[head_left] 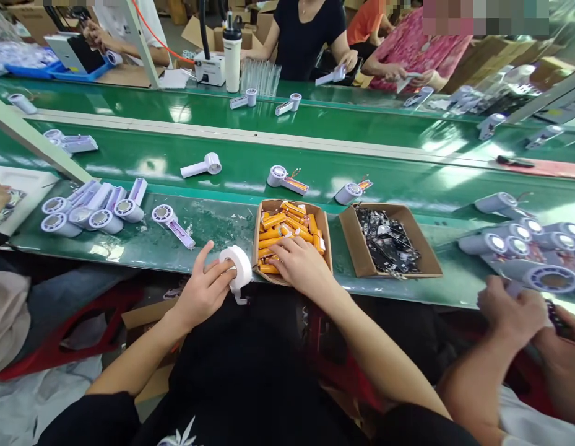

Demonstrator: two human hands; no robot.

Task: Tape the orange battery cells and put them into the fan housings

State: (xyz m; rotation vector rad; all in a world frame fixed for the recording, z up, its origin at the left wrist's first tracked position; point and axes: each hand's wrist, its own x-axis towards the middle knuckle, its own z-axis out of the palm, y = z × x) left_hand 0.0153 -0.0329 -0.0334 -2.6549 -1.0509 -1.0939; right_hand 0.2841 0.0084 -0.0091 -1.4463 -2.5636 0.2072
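Note:
My left hand (206,286) holds a white roll of tape (241,266) upright at the table's front edge, two fingers at its core. A loose tape end hangs below the roll. My right hand (302,263) reaches into a cardboard box (328,248) of orange wrapped battery cells (272,220). Its fingertips rest among the cells, and whether they grip one is hidden. Left of the box lies a pale purple fan body (172,224) with a round head and an open handle.
Right of the cells stands a box (426,265) of small black parts (387,238). Fan bodies (106,220) cluster at the left; more (514,238) lie at the right beside a co-worker's hands (514,310). Several fan parts lie on the green belt (241,176). People work opposite.

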